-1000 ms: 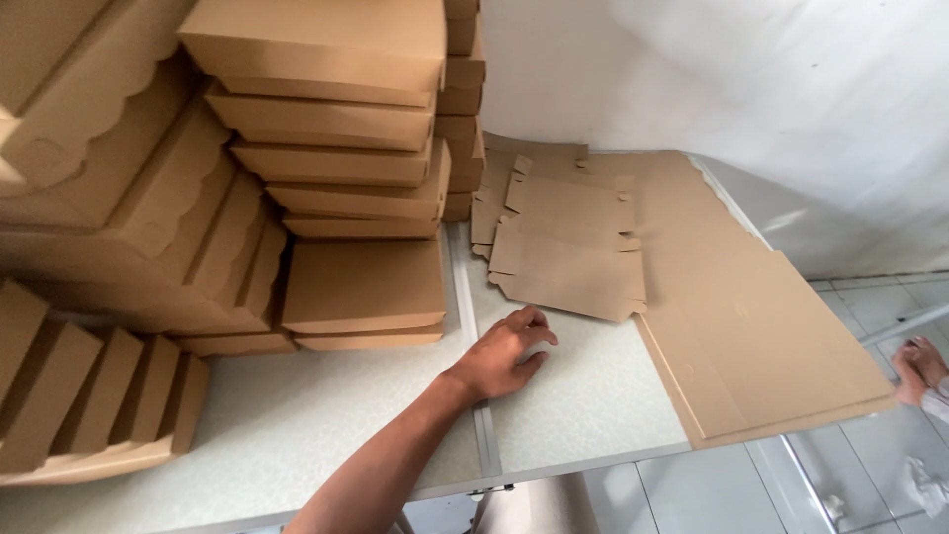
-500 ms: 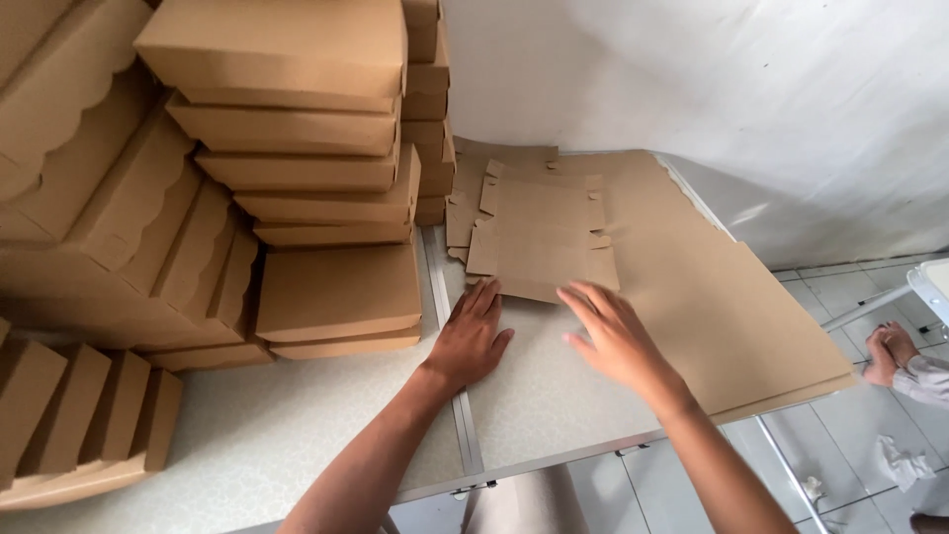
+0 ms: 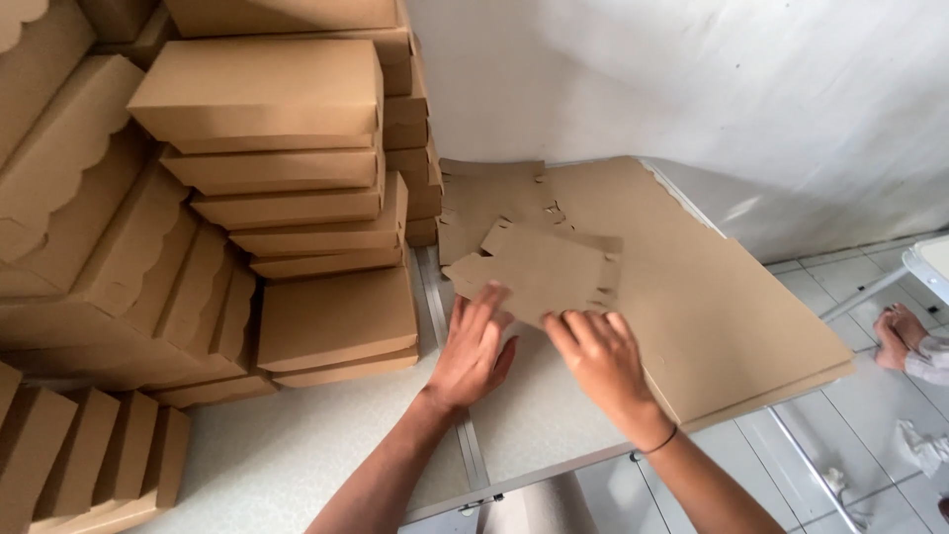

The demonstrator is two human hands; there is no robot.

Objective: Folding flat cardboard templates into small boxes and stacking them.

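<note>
A flat, die-cut brown cardboard blank [image 3: 549,269] lies tilted on top of a stack of similar blanks [image 3: 494,198] on the white table [image 3: 297,455]. My left hand [image 3: 474,351] has its fingertips on the blank's near left corner. My right hand [image 3: 603,361] touches its near edge, fingers spread. Neither hand is closed around the sheet. A big flat brown cardboard sheet [image 3: 732,316] lies under and to the right of the blanks.
Folded brown boxes are piled high at the left and back [image 3: 277,168]. More scalloped-edge boxes lean at the far left [image 3: 69,198]. A white wall [image 3: 692,89] stands behind the table. Another person's hand [image 3: 895,336] shows at the right above the tiled floor.
Both hands have moved forward onto the top blank, and it has shifted and turned on the stack. One second ago only my left hand was on the table.
</note>
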